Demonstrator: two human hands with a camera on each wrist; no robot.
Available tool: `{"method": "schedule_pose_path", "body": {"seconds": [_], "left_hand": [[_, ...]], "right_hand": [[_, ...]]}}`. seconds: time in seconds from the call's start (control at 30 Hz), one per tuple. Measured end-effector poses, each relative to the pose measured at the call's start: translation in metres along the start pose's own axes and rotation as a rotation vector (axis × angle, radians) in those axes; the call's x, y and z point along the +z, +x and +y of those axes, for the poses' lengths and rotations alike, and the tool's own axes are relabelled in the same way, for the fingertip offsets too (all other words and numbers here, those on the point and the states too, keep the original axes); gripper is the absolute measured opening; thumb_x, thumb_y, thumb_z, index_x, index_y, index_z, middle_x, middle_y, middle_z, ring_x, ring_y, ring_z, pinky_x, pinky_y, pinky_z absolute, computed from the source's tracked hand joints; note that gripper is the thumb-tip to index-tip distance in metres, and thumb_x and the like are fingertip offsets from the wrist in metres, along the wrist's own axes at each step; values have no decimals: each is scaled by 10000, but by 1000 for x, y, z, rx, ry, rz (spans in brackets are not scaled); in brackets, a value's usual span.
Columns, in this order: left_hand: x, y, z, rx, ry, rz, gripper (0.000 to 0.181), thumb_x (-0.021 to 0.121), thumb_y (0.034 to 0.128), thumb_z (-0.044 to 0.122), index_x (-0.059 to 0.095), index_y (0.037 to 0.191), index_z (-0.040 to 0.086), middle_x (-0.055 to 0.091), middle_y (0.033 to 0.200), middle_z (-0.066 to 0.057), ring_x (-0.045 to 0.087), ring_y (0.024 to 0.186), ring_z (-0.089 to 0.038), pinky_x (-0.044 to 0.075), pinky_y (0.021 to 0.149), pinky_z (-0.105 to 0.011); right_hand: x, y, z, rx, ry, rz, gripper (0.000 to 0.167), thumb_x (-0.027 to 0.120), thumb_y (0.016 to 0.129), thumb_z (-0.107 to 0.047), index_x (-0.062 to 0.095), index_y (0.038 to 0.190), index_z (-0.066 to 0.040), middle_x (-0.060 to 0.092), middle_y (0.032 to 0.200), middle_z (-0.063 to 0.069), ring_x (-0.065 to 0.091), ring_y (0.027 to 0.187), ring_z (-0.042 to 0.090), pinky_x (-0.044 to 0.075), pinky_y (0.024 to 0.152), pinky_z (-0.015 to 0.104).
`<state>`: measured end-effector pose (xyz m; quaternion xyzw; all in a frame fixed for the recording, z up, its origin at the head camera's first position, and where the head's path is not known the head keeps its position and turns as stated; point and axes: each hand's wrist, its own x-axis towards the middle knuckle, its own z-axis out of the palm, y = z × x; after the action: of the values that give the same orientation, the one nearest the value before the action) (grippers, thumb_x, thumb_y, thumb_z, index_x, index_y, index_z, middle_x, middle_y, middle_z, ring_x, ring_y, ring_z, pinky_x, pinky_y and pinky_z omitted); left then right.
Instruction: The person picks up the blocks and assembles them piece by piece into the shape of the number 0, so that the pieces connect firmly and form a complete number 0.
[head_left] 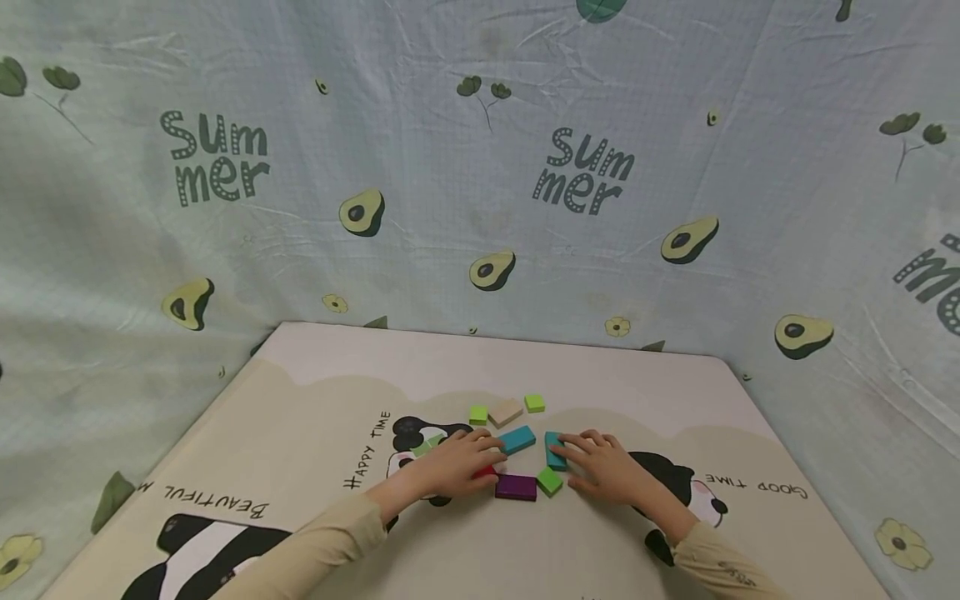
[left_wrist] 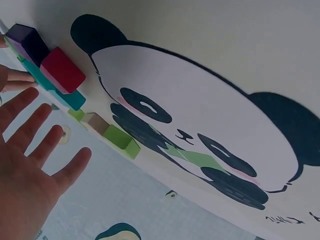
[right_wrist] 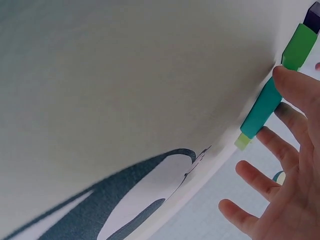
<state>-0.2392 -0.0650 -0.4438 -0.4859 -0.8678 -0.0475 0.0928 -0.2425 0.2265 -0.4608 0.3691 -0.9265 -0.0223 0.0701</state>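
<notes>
Small toy blocks lie in a rough ring on the table. My left hand (head_left: 463,464) reaches over the red block (head_left: 486,472), its fingertips by a teal block (head_left: 517,440); in the left wrist view the fingers are spread. At the ring's right side, my right hand (head_left: 606,468) has its fingertips on a second teal block (head_left: 553,452). The right wrist view shows its thumb and forefinger against that teal block (right_wrist: 262,107), the other fingers spread. Between the hands sit a purple block (head_left: 516,487) and a green block (head_left: 550,481), touching or nearly so.
Toward the back of the ring lie a beige block (head_left: 506,412) and two light green blocks, one on its left (head_left: 478,415) and one on its right (head_left: 534,403). Pandas and lettering are printed on the tabletop (head_left: 600,542). A patterned curtain (head_left: 420,150) hangs behind and beside the table.
</notes>
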Motion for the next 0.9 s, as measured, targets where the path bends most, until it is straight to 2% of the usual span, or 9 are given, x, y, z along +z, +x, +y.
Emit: {"method": "schedule_pose_path", "body": {"seconds": [0.1,0.2,0.23,0.33,0.5,0.9], "left_hand": [[2,6,-1,-6,-10,1,370,367,949,357,534,1216,163,512,1278,-10,427,1181,-198,397,913,-385],[4,13,1,-34,-1,-45,370,364,953,342,521,1242,173,492,1307,-12,406,1223,-216,381,946,-403],[1,15,4,-54,1,-76,358,400,944,323,526,1240,166,494,1308,-23,411,1224,-232,379,953,-420],[4,22,3,-71,49,-127,364,405,941,321,504,1267,194,469,1336,-11,396,1251,-236,374,967,-433],[6,31,2,-90,88,-173,385,392,941,344,469,1299,225,435,1369,14,372,1275,-231,381,963,-434],[9,37,1,-135,107,-231,413,390,936,372,439,1323,236,416,1385,39,359,1288,-221,367,980,-432]], "right_hand": [[0,0,1,4,3,-3,533,582,834,-369,439,1318,-199,458,1325,58,446,1111,262,407,824,493],[0,0,1,9,9,-10,540,586,831,-370,433,1322,-203,455,1329,55,442,1115,260,405,828,492],[0,0,1,9,6,-12,542,586,831,-372,432,1323,-207,454,1330,54,443,1116,259,406,828,491],[0,0,1,10,2,-13,543,584,830,-376,429,1325,-214,454,1332,49,445,1118,256,407,832,487],[-1,0,0,12,0,-8,537,579,833,-384,436,1321,-211,455,1332,49,448,1121,259,409,832,485],[-1,1,-1,23,-11,-14,543,585,827,-390,439,1320,-216,457,1332,42,449,1120,252,411,826,482]]}}
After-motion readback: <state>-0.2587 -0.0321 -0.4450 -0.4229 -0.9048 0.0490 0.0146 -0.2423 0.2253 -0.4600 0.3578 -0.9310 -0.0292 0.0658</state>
